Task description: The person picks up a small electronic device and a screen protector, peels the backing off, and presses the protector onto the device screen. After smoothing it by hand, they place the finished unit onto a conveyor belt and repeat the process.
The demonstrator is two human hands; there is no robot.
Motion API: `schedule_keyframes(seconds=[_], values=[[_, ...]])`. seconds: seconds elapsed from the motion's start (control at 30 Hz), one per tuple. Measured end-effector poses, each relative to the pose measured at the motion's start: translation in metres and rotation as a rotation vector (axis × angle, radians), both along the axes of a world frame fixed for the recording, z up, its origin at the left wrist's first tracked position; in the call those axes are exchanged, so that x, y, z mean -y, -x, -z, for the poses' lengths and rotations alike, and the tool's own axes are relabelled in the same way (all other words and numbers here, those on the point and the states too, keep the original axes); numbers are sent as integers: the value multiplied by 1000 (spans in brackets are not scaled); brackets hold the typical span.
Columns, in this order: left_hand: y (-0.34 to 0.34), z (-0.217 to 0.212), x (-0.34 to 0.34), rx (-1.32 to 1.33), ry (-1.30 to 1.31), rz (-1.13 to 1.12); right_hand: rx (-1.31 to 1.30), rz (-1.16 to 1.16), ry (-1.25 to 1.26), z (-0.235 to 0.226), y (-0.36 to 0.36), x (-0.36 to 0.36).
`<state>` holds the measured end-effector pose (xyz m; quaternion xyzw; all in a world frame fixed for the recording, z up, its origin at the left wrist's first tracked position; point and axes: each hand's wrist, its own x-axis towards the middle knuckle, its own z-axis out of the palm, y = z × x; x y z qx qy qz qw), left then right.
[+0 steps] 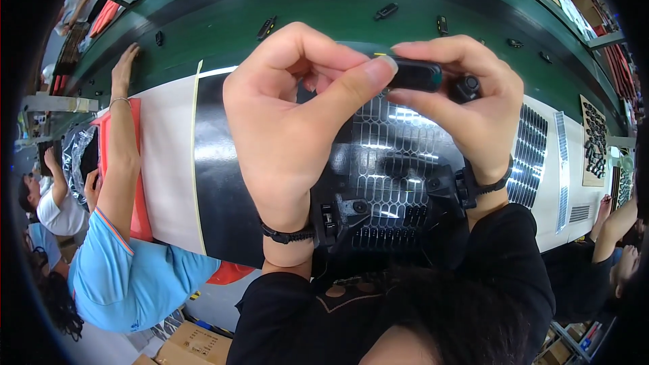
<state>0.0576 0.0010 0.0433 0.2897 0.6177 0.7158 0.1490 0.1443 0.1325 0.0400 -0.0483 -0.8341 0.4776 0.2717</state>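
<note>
My left hand (287,122) pinches the left end of a small, glossy black oblong device (418,76) between thumb and fingers. On its right end, the thumb and fingers of my right hand (490,98) close around it. A round black lens-like part (466,88) shows against the right palm; whether it joins the device cannot be seen. At the device's far edge a thin yellow strip (380,55) sticks out. Below both hands lies a sheet of oblong black stickers (385,136) in rows, on a black mat (223,176). Each wrist wears a strap with a black module.
Beyond the table runs a green conveyor belt (324,10) with several small black devices spread along it. At left a co-worker in a light blue shirt (128,277) reaches toward the belt. A board of black parts (595,142) and another striped sheet (529,155) lie right.
</note>
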Motion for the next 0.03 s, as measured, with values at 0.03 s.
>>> schedule_keyframes(seconds=[0.03], values=[[0,-1,0,-10,29,-4,-14,-8,3,1,1,0]])
